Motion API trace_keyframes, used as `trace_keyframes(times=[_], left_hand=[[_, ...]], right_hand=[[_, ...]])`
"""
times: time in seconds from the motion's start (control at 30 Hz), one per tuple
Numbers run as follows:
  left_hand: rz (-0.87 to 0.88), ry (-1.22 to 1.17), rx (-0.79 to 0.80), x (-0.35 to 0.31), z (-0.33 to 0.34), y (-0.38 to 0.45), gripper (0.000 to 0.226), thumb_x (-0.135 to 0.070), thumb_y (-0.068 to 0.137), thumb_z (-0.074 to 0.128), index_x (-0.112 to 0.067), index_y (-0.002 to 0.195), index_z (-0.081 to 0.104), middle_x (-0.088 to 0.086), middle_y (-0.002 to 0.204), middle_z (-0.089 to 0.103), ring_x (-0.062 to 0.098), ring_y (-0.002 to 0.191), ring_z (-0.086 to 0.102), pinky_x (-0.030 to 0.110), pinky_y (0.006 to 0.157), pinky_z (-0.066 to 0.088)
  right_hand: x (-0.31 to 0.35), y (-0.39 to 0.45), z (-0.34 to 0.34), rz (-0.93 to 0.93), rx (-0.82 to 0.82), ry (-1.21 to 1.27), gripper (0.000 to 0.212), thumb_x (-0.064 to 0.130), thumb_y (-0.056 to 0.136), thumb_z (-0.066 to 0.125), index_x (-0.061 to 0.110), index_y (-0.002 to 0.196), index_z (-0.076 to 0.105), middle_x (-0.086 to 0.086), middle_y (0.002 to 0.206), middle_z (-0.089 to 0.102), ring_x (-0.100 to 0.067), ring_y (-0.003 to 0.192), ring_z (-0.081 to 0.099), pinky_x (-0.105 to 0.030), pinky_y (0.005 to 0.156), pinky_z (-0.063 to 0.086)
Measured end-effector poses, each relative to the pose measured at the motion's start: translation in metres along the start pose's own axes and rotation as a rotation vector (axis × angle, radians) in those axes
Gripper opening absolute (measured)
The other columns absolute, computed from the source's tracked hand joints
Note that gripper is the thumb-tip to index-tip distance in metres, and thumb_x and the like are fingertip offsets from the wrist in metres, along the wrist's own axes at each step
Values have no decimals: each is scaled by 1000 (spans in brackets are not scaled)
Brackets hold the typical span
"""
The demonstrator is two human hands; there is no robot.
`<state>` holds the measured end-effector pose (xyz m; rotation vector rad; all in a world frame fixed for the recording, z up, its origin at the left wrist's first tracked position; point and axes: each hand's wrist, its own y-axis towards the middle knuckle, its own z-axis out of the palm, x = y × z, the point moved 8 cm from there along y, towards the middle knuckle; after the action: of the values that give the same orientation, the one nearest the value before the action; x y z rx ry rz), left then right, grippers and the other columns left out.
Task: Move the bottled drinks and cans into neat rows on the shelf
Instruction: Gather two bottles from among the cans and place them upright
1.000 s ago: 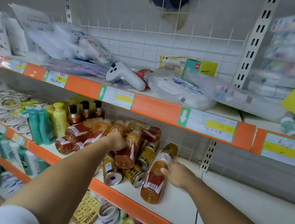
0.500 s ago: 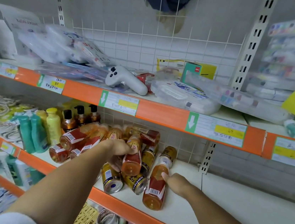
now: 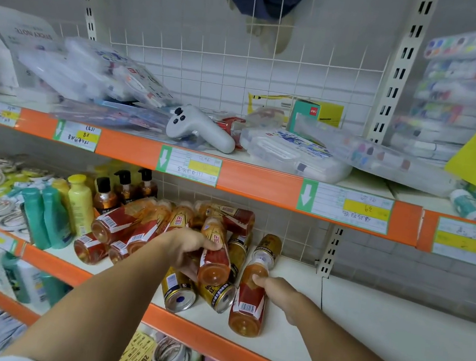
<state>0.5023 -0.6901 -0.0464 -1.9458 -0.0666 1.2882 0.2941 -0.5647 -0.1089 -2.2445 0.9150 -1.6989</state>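
Two hands, each gripping a bottle: left (image 3: 188, 253), right (image 3: 278, 290), open shelf (image 3: 391, 334) rightward.

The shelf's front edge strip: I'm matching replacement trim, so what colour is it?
Orange, seen in the head view along the shelf's front edge strip, below the bottles.

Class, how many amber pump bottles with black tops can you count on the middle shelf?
3, in a row at the back beside the yellow bottle: left pump bottle, middle pump bottle, right pump bottle. More may hide behind the drinks.
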Motion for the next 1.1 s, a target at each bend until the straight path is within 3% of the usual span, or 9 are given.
trace_keyframes(times=[0.1, 0.3, 0.37, 0.47, 0.7, 0.77, 0.83, 0.9, 1.1], left_hand=[[19, -22, 15, 1, 2, -5, 79, -20, 62, 92, -6, 123, 45, 27, 111, 69, 47, 86, 74, 63, 74, 60], [66, -13, -9, 3, 2, -9, 57, -18, 70, 89, -7, 114, 54, 20, 108, 71, 39, 88, 74, 60, 76, 60], [71, -8, -13, 3, 2, -10, 56, -21, 71, 89, -7, 114, 55, 19, 105, 71, 36, 83, 75, 55, 71, 62], [84, 1, -19, 3, 3, -11, 58, -23, 72, 88, -8, 119, 56, 19, 110, 71, 36, 94, 71, 51, 68, 62], [88, -26, -3, 4, 4, -15, 59, -19, 73, 86, -6, 123, 57, 19, 111, 72, 36, 99, 70, 49, 70, 62], [91, -25, -3, 4, 1, -16, 61, -17, 70, 87, -5, 122, 56, 20, 113, 71, 37, 102, 69, 53, 82, 60], [96, -36, -6, 5, 0, -17, 62, -14, 69, 87, -5, 121, 55, 21, 113, 70, 39, 104, 68, 57, 88, 57], [92, -45, -5, 5, 0, -20, 64, -13, 69, 87, -5, 122, 53, 21, 115, 69, 39, 105, 67, 57, 87, 58], [91, -61, -6, 9, 1, -25, 61, -10, 71, 85, -4, 122, 53, 21, 116, 68, 39, 105, 67, 58, 85, 58]], right_hand=[[-1, -3, 3, 25, 5, 74, 43, 36, 96, 56, 16, 133, 51, -5, 118, 60, -17, 102, 53, -34, 94, 35], [0, -8, 2, 26, -11, 135, 34, 29, 91, 58, 16, 121, 53, 2, 99, 60, -10, 92, 54, -35, 89, 36], [2, -11, 0, 26, -21, 153, 32, 27, 89, 61, 16, 118, 54, 3, 97, 62, -9, 90, 55, -34, 84, 39], [4, -16, 0, 32, -34, 147, 36, 25, 86, 66, 14, 119, 57, -1, 98, 66, -14, 90, 61, -31, 68, 42], [9, -19, 0, 105, -30, 131, 37, 20, 85, 70, 13, 117, 51, -6, 93, 64, -18, 75, 62, -27, 60, 50], [7, -22, 6, 179, 42, 177, 46, 17, 83, 69, 10, 124, 48, -16, 104, 67, -31, 88, 69, -42, 72, 61], [1, -24, 10, 258, 100, 210, 54, 17, 83, 70, 6, 129, 44, -23, 115, 64, -39, 100, 67, -55, 89, 56], [-2, -25, 10, 320, 147, 192, 59, 21, 82, 71, 3, 131, 43, -25, 121, 60, -43, 107, 64, -59, 94, 52], [-6, -31, 12, 378, 233, 181, 58, 16, 80, 73, 2, 129, 45, -28, 105, 64, -46, 88, 67, -60, 61, 58]])
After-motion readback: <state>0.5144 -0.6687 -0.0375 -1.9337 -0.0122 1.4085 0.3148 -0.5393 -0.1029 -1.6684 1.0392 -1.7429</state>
